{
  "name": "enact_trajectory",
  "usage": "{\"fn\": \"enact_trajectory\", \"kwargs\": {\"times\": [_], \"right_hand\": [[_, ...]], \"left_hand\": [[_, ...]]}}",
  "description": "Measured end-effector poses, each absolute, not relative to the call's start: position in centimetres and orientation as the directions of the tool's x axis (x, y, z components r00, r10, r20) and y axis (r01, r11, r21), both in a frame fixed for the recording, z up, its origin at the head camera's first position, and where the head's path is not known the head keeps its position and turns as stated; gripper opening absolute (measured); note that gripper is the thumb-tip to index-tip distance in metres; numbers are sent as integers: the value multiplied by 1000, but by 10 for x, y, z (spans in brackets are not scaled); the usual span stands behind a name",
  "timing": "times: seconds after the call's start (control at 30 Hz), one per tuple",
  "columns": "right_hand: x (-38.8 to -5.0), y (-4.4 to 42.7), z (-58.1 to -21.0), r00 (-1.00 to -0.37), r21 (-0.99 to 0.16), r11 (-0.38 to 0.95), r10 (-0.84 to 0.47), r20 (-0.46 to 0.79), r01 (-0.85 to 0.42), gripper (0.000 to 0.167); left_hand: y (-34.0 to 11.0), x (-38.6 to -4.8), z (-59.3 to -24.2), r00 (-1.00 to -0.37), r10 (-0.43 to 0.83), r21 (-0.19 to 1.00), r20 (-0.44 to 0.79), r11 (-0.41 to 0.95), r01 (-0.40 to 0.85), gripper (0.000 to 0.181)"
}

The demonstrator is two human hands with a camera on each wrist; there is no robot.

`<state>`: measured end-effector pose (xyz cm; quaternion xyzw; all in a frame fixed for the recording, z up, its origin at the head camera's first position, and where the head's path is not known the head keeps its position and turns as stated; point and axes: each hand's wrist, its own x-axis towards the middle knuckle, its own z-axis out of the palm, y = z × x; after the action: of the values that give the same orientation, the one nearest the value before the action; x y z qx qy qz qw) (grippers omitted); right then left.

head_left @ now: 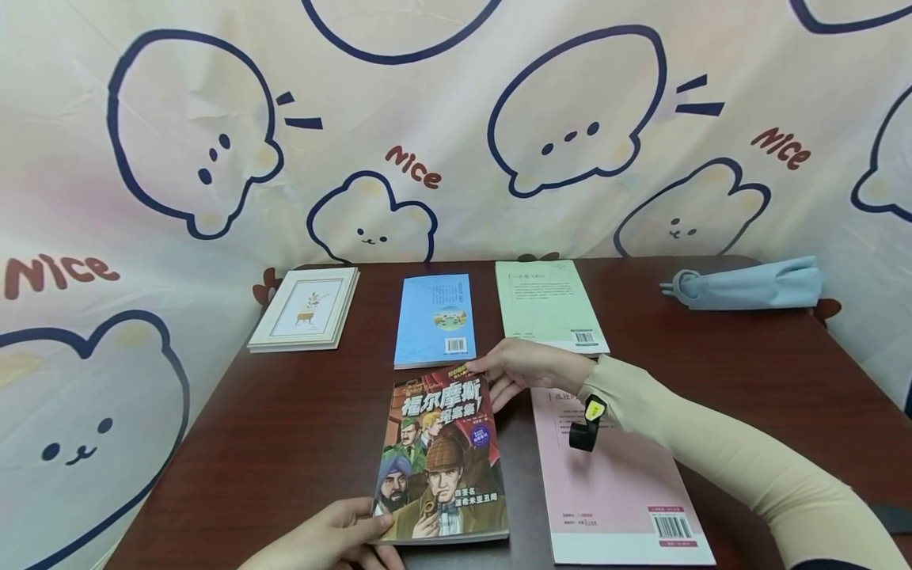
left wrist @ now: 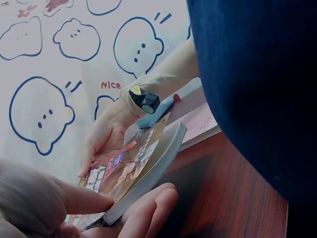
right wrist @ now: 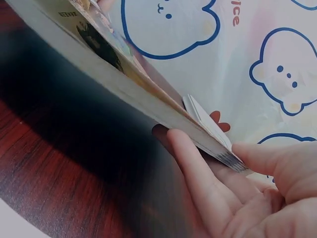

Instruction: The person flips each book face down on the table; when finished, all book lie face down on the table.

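Both hands hold a paperback book [head_left: 442,459] with an illustrated cover of a man in a brown cap smoking a pipe, raised above the table. My left hand [head_left: 335,538] pinches its lower left corner, thumb on the cover and fingers beneath. At the upper right corner, my right hand [head_left: 530,368] grips the book between thumb and fingers. In the right wrist view the page edges of the book [right wrist: 129,99] show, with the right hand [right wrist: 237,188] at one corner. Under the right forearm lies a pink book [head_left: 613,483].
Behind the held book lie a blue book [head_left: 435,317] and a green book [head_left: 549,305]. White picture frames [head_left: 302,309] are stacked at the back left. A folded light-blue umbrella [head_left: 748,285] lies at the back right of the dark wooden table [head_left: 235,443]. A patterned cloth [head_left: 456,119] hangs behind.
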<state>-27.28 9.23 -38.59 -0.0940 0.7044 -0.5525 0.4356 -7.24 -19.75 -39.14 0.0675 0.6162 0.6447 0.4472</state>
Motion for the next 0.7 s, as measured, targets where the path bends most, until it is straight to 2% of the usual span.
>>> {"fn": "enact_trajectory", "kwargs": {"times": [0.07, 0.2, 0.33, 0.43, 0.7], "right_hand": [[-272, 93, -386, -608, -861, 377, -610, -508, 341, 48], [-270, 92, -385, -617, -868, 389, -613, -494, 309, 30], [-267, 90, -385, -629, -871, 402, -609, -484, 282, 34], [-265, 89, -384, -648, -872, 416, -595, -475, 258, 30], [-263, 87, -383, -731, -853, 491, -513, -450, 180, 32]], "left_hand": [[-197, -73, -392, -595, 664, 862, -452, 153, -484, 23], [-196, -73, -390, -608, 647, 863, -461, 165, -478, 24], [-195, -72, -389, -613, 630, 857, -478, 180, -483, 22], [-196, -72, -389, -611, 628, 854, -482, 181, -488, 22], [-195, -73, -385, -612, 617, 852, -496, 208, -481, 22]]}}
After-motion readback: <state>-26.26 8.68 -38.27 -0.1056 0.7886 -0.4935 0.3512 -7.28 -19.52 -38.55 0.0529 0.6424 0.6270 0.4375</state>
